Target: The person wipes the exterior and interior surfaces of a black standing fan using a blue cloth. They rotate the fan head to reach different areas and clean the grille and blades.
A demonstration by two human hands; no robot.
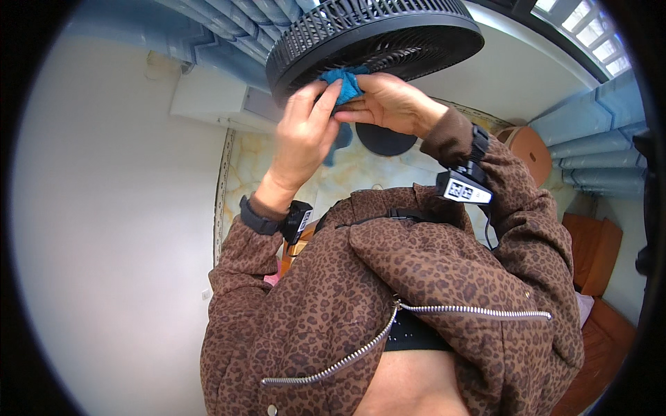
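Note:
A black electric fan (374, 44) fills the top middle of the view, its round grille tilted towards the floor. Just under the rim of the grille, both my hands hold a crumpled blue cloth (343, 86). The fingertips of my left hand (306, 125) press on the cloth from the left, and this hand is slightly blurred. My right hand (390, 104) pinches it from the right with the thumb on top. Part of the cloth is up against the grille. Below my hands a round black fan base (386, 139) rests on the floor; the stand between is hidden.
Blue curtains (229, 26) hang behind the fan, with more curtains (598, 130) at the right. A white cabinet (208, 99) stands at the left wall. On the marbled tile floor (260, 151) is a round brown stool (530, 151). Brown wooden furniture (593, 255) stands at the far right.

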